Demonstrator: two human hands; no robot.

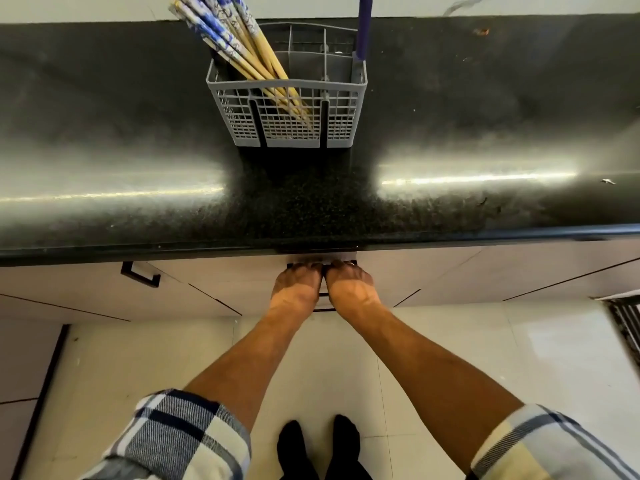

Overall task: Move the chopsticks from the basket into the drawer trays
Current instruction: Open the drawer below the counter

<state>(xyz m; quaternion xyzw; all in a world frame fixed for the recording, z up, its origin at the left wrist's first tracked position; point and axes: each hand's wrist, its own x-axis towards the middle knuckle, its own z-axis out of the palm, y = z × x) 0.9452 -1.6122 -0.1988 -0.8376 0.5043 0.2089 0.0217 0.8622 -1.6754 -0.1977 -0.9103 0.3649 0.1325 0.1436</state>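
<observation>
A grey plastic cutlery basket (242,116) stands on the black counter, far centre. Several chopsticks (239,46) with blue-and-white patterned tops lean out of its left compartment toward the upper left. My left hand (296,289) and my right hand (349,287) are side by side under the counter edge, fingers curled over the dark drawer handle (325,294). The drawer front (381,275) sits flush with the cabinet; its inside and any trays are hidden. Fingertips are tucked out of sight beneath the counter lip.
A purple basket handle (363,26) rises at the basket's right. The black granite counter (450,116) spans the view. Another dark handle (140,273) sits on the cabinet to the left. A floor grate (627,320) lies at right. My feet (318,448) stand on pale tiles.
</observation>
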